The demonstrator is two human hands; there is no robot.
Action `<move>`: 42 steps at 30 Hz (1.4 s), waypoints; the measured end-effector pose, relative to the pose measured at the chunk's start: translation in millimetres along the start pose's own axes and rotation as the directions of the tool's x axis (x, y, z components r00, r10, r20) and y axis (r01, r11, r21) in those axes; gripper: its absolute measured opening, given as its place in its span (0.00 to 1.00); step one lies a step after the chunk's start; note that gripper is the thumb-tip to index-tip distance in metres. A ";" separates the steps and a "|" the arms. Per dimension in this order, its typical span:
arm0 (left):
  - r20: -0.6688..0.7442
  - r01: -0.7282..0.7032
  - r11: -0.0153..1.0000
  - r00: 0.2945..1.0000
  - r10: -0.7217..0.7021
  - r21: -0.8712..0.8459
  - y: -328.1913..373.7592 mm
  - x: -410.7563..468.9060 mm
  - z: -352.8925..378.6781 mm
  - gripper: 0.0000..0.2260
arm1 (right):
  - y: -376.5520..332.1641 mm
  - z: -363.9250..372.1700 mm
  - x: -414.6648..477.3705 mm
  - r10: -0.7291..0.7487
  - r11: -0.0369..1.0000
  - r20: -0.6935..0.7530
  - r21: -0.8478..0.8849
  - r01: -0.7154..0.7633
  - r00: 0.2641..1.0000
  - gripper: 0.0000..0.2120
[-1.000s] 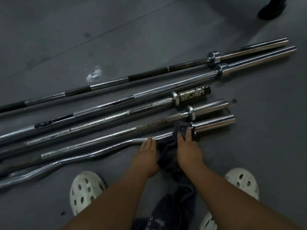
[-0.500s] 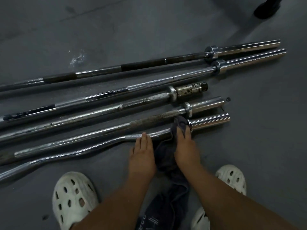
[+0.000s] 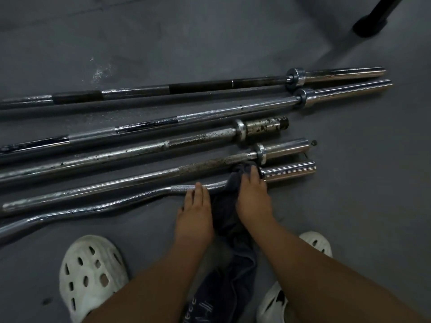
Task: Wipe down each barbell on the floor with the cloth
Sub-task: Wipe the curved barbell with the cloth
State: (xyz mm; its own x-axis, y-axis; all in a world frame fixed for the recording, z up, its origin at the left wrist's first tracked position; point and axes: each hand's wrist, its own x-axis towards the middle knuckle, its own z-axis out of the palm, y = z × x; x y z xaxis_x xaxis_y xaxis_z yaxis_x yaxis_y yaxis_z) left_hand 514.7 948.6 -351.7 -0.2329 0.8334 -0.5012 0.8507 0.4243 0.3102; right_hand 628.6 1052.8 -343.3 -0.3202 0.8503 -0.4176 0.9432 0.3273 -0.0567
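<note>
Now the curved barbell (image 3: 105, 205) is lying across the lower left of the frame on the grey floor (image 3: 349, 206), below four straight barbells (image 3: 163, 145). I am resting my left hand (image 3: 194, 213) on its knurled stretch at lower centre, fingers straight. Just right of it, the dark cloth (image 3: 224, 213) is draping over the bar and trailing down between my arms. I am pressing it there with my right hand (image 3: 254, 199), fingers flat, beside the chrome sleeve (image 3: 289, 171).
</note>
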 end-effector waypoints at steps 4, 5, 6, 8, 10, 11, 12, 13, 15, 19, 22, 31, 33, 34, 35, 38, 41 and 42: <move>0.010 -0.016 1.000 1.000 0.016 -0.005 -1.5 0.8 -2.6 0.36 | -8.1 6.2 -4.6 -0.216 0.966 -0.005 -0.143 0.213 0.976 0.31; 0.011 -0.020 1.000 1.000 0.020 -0.011 -2.0 1.6 -2.9 0.36 | -4.0 4.1 0.0 -0.159 0.977 -0.028 -0.145 0.154 0.987 0.29; 0.015 -0.024 1.000 1.000 0.024 -0.016 -2.6 2.4 -2.5 0.37 | 0.1 0.4 4.0 -0.065 0.988 -0.059 -0.144 0.056 0.996 0.28; 0.031 -0.024 0.999 0.999 0.025 -0.021 -2.6 2.9 -1.6 0.39 | 2.1 -2.3 8.5 0.024 0.978 -0.091 -0.205 -0.042 0.996 0.28; 0.034 -0.018 1.000 0.999 0.019 -0.025 -3.3 2.4 -1.6 0.40 | 0.3 -1.0 8.4 -0.053 0.968 -0.090 -0.248 0.030 0.995 0.31; 0.031 -0.017 1.000 0.999 0.017 -0.023 -3.7 2.6 -1.8 0.39 | 2.5 -1.8 9.6 -0.060 0.975 -0.088 -0.216 0.040 0.994 0.32; 0.030 -0.018 1.000 0.999 0.019 -0.020 -3.7 3.4 -1.6 0.39 | 6.3 -2.7 12.6 -0.026 0.987 -0.090 -0.159 0.012 0.996 0.31; 0.031 -0.017 1.000 0.999 0.018 -0.021 -3.4 3.7 -1.5 0.39 | 8.1 -3.8 15.0 0.020 0.993 -0.086 -0.113 -0.030 0.996 0.28; 0.031 -0.011 1.000 0.999 0.012 -0.028 -2.7 4.0 -1.3 0.40 | 1.0 -2.4 11.2 0.076 0.992 -0.071 -0.094 -0.083 0.995 0.23; 0.037 -0.007 0.999 0.999 0.008 -0.042 -0.9 3.1 -2.5 0.40 | -1.8 -4.3 6.9 0.159 0.985 -0.035 0.069 -0.157 0.987 0.15; 0.038 -0.003 0.999 0.999 0.006 -0.054 -0.3 4.4 -1.0 0.40 | -1.9 -7.6 9.3 0.153 0.971 -0.067 0.195 -0.137 0.986 0.23; 0.024 -0.022 0.999 0.999 0.023 -0.045 -1.1 3.7 0.3 0.39 | 2.4 12.6 7.0 -0.020 0.988 -0.115 0.150 0.038 0.993 0.25; 0.030 -0.015 0.999 0.999 0.016 -0.036 0.0 2.5 1.9 0.38 | -13.4 18.5 -7.4 -0.291 0.953 -0.061 0.070 0.295 0.955 0.27; 0.026 -0.009 0.999 1.000 0.010 -0.037 0.5 1.8 2.6 0.38 | -15.1 20.8 -12.0 -0.397 0.916 -0.027 0.051 0.398 0.917 0.28; 0.015 -0.008 0.999 1.000 0.008 -0.035 1.1 1.7 2.7 0.37 | -11.4 20.2 -9.7 -0.410 0.910 -0.012 0.055 0.410 0.912 0.29; -0.025 -0.009 1.000 1.000 0.008 -0.029 3.4 2.4 0.8 0.36 | 1.3 15.6 6.8 -0.068 0.989 -0.058 0.131 0.075 0.996 0.30; -0.028 0.004 1.000 1.000 -0.004 -0.022 4.2 2.5 0.7 0.34 | -20.9 20.0 -8.7 -0.276 0.959 0.012 0.077 0.275 0.961 0.29; -0.031 0.005 1.000 0.999 -0.005 -0.022 3.9 2.2 1.9 0.33 | -19.3 21.4 -12.6 -0.361 0.930 0.046 0.084 0.357 0.931 0.29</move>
State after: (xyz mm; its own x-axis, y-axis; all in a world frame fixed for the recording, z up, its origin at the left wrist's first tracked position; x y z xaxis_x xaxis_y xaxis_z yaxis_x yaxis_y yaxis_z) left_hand 518.4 951.3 -353.1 -0.2521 0.8419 -0.4772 0.8392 0.4357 0.3255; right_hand 616.3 1027.0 -356.4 -0.6347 0.6547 -0.4105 0.7709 0.5730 -0.2781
